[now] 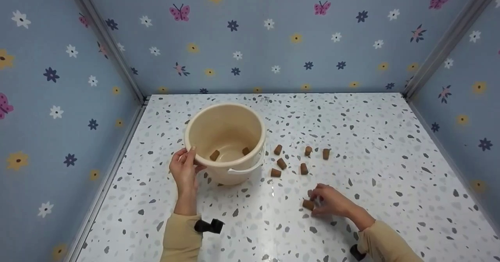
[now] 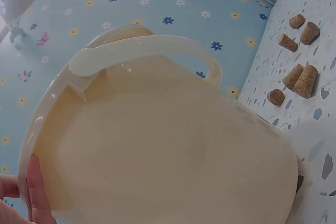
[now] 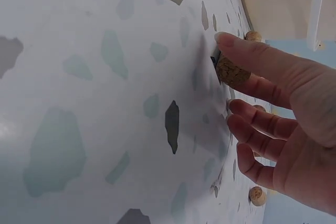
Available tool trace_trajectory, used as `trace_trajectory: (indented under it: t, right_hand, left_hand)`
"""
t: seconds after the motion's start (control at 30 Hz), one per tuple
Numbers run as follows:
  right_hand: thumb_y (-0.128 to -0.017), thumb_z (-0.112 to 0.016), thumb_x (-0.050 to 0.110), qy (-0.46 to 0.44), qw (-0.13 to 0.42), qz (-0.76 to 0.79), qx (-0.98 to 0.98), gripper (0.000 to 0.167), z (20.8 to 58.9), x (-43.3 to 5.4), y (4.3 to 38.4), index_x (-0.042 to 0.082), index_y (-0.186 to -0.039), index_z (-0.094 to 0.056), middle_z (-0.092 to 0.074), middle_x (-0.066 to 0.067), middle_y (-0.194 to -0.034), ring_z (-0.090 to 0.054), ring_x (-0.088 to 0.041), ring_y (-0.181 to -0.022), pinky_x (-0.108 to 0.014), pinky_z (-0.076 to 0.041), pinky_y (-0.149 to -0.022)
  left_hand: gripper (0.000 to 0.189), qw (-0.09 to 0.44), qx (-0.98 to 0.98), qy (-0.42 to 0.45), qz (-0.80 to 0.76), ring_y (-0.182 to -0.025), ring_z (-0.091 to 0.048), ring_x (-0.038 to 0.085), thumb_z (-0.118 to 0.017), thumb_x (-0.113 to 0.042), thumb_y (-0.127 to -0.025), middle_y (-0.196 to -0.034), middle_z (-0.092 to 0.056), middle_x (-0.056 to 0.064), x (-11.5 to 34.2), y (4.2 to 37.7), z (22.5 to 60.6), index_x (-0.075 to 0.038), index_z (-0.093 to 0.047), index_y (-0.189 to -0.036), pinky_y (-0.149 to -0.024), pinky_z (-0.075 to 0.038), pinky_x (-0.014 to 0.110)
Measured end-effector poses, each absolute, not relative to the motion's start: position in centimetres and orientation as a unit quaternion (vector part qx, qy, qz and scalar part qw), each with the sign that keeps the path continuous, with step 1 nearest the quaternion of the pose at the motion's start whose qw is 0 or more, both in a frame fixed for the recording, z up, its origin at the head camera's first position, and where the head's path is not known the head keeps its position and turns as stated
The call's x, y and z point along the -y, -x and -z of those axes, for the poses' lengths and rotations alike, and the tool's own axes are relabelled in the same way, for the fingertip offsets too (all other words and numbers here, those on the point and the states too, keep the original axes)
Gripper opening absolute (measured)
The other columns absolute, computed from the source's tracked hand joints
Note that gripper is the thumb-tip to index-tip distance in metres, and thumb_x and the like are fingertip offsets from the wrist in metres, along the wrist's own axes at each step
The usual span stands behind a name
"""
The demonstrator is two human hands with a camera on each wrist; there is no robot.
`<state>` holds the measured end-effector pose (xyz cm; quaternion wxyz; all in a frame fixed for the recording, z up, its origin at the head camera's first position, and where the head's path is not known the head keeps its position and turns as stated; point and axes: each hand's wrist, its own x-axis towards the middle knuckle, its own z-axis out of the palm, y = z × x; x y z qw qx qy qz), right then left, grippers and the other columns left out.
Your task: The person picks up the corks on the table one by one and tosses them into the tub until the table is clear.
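Observation:
A cream bucket [image 1: 224, 174] with a white handle [image 1: 246, 170] stands at the left of the table, two corks lying inside on its bottom. My left hand [image 1: 184, 170] grips the bucket's near-left rim, thumb on top; in the left wrist view its fingers [image 2: 38, 192] lie along the rim. In front and to the right, my right hand [image 1: 330, 202] pinches a cork [image 1: 308, 204] low over the table. The right wrist view shows that cork [image 3: 231, 72] between thumb and forefinger, the other fingers loosely bent.
Several loose corks [image 1: 281, 163] lie on the speckled table [image 1: 371, 148], right of the bucket and beyond my right hand. One cork [image 1: 326, 154] sits farthest right. Flower-patterned walls [image 1: 273, 39] enclose the table at the back and both sides.

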<state>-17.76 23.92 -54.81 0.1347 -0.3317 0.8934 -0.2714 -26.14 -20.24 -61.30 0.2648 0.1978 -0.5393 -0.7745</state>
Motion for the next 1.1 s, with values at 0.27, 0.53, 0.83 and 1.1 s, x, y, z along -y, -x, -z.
trace_trajectory:
  t: [0.27,0.53,0.83,1.1]
  right_hand:
    - [-0.068,-0.075,0.014,0.340,0.128,0.277,-0.890,0.022,55.0,-23.7,17.9,0.011,-0.081,-0.058,-0.050,0.000,-0.078,-0.048,-0.014,-0.068,-0.023,-0.042,-0.057]
    - [-0.071,-0.073,0.012,0.340,0.130,0.274,-0.890,0.019,54.8,-23.3,18.0,0.009,-0.083,-0.059,-0.050,-0.001,-0.080,-0.049,-0.014,-0.069,-0.024,-0.043,-0.058]
    - [-0.071,-0.074,0.016,0.336,0.117,0.280,-0.892,0.020,54.1,-22.4,18.4,0.008,-0.085,-0.062,-0.053,0.002,-0.079,-0.051,-0.014,-0.068,-0.024,-0.045,-0.058]
    - [-0.075,-0.071,0.016,0.346,0.102,0.291,-0.886,0.017,53.0,-22.0,19.2,0.010,-0.088,-0.062,-0.055,0.000,-0.077,-0.052,-0.014,-0.070,-0.026,-0.045,-0.059]
  left_hand:
    - [0.050,0.273,0.533,-0.176,0.781,-0.058,-0.058,0.028,-0.071,-0.040,-0.072,-0.088,-0.061,0.020,20.3,26.0,61.2,-0.008,-0.054,-0.106,-0.044,-0.050,0.042]
    - [0.050,0.268,0.534,-0.173,0.783,-0.059,-0.058,0.028,-0.071,-0.040,-0.072,-0.089,-0.060,0.020,20.3,25.9,61.2,-0.008,-0.054,-0.107,-0.045,-0.051,0.042]
    - [0.051,0.262,0.543,-0.189,0.775,-0.061,-0.058,0.029,-0.070,-0.043,-0.071,-0.090,-0.061,0.018,20.3,25.9,61.1,-0.010,-0.054,-0.107,-0.046,-0.051,0.042]
    - [0.050,0.269,0.536,-0.179,0.780,-0.059,-0.057,0.028,-0.071,-0.041,-0.071,-0.088,-0.059,0.019,20.2,25.9,61.1,-0.009,-0.054,-0.106,-0.045,-0.051,0.043]
